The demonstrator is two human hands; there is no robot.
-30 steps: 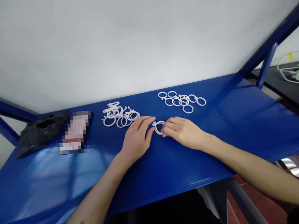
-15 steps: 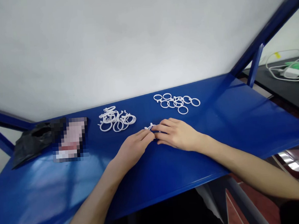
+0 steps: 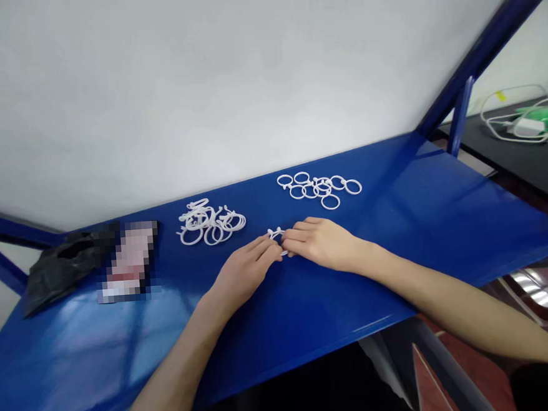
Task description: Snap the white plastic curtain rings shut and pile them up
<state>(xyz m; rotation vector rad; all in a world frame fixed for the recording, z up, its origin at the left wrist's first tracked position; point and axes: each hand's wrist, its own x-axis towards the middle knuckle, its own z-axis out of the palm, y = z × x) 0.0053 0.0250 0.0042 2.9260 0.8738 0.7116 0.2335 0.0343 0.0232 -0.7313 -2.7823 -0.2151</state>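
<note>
Between my two hands is a white plastic ring (image 3: 274,232) with small knobbed ends pointing away from me. My left hand (image 3: 247,267) pinches its left side, and my right hand (image 3: 318,243) grips its right side, so the fingers cover most of it. Up and to the left lies a tangled pile of similar white rings (image 3: 212,222), some with their ends apart. Behind my right hand, a looser group of white rings (image 3: 320,188) lies flat, several overlapping.
The blue tabletop (image 3: 301,329) meets a pale wall (image 3: 246,76). On the left lie a black plastic bag (image 3: 56,274) and a blurred-out pink item (image 3: 130,259). Blue frame bars (image 3: 460,117) rise at the right, beside a dark surface with a white cable (image 3: 498,133) and green material.
My right fingers have closed in around the ring, and its two knobbed ends now show more upright. The whole view has shifted slightly; both groups of rings look unchanged.
</note>
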